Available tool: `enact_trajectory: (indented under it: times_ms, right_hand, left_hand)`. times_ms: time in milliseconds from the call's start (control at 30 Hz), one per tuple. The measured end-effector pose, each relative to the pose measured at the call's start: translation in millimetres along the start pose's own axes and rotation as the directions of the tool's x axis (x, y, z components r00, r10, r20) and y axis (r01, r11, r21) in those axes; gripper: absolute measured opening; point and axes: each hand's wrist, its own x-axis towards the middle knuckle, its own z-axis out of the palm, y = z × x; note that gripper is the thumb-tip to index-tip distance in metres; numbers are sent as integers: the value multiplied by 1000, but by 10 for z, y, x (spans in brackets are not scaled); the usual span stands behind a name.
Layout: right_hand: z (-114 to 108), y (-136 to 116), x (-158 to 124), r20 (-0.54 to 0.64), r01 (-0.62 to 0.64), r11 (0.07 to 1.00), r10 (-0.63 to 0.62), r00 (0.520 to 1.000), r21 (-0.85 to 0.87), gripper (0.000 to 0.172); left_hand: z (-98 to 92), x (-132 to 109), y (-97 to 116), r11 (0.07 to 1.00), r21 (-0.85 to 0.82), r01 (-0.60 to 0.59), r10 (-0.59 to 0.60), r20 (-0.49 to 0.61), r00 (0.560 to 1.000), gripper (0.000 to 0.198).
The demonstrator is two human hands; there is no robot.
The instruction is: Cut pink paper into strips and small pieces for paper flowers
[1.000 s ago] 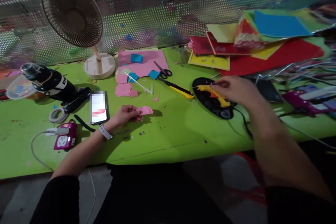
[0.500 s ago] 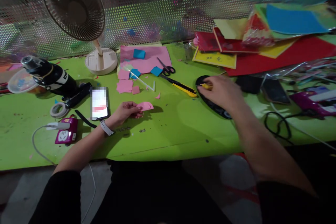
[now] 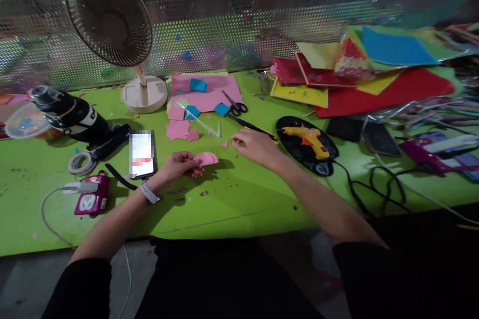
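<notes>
My left hand (image 3: pixel 184 162) pinches a pink half-round paper piece (image 3: pixel 206 159) between thumb and fingers, just above the green table. My right hand (image 3: pixel 251 144) is over the middle of the table with its fingers loosely bent and slightly apart, and I see nothing in them. Beside its fingertips lies a small pink paper scrap (image 3: pixel 225 143). Behind that hand, partly covered by it, is a yellow and black utility knife (image 3: pixel 247 124). To its right a yellow glue gun (image 3: pixel 309 138) rests on a black tray (image 3: pixel 292 152).
Black scissors (image 3: pixel 236 106) and pink paper squares (image 3: pixel 177 129) lie toward the back. A white fan (image 3: pixel 144 93) stands behind a lit phone (image 3: pixel 141 154) and a black bottle (image 3: pixel 73 117). Coloured sheets (image 3: pixel 396 92) are piled back right. A black cord (image 3: pixel 352 187) loops beside the tray.
My right hand has left the glue gun on the black tray and moved left toward the pink scrap. My left hand still holds the pink paper piece. The view has shifted slightly.
</notes>
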Motion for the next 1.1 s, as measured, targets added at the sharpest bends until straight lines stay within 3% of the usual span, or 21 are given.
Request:
enact_trajectory:
  times_ms: [167,400,500,600,667,767,800,900,933,1000,1100]
  right_hand:
    - [266,-26,-155,141,130,984,-112,984,-122,31]
    - [323,35,-202,132,184,965,-160,978,-188,37]
    - [285,68,-223,157,176,963,-145,977,-204,36]
    - [118,-17,-20,215,158,969,-117,970,-188,30]
    - [15,-256,295,222,168,970,-128,967,-173,29]
    - [94,-943,918,200,388,910,-357,913,-145,29]
    - [205,-1230,1118,204,494,855,-461,863,-159,28]
    - [714,-2074,1560,376,767,616,-678,632,-177,30]
    - [902,-2305,1647,389,798,577,-705,593,-172,31]
    - [1239,-2646,1754,421,843,495,-732,535,-210,32]
    - [1584,-2876,1836,459,841,446,-704,541,-307,31]
  left_hand:
    - [74,0,-44,1000,-16,11,-11,-14,1000,23]
    - [124,-41,-78,999,-42,25,-24,19,1000,13]
    - [163,-37,-113,998,-49,40,-38,42,998,12]
    - [194,-33,-157,996,-62,70,-65,90,994,12]
    - [203,-35,-193,997,-66,50,-41,128,991,12]
    - [200,-24,-269,994,-106,41,-24,159,987,11]
    - [196,-10,-302,992,-119,46,-26,166,986,11]
    - [181,56,-413,993,-110,34,-13,186,982,20]
    - [177,82,-450,995,-94,20,-2,180,984,27]
    - [176,125,-517,998,-68,-14,28,203,979,39]
    - [192,162,-585,994,-80,-78,93,213,973,52]
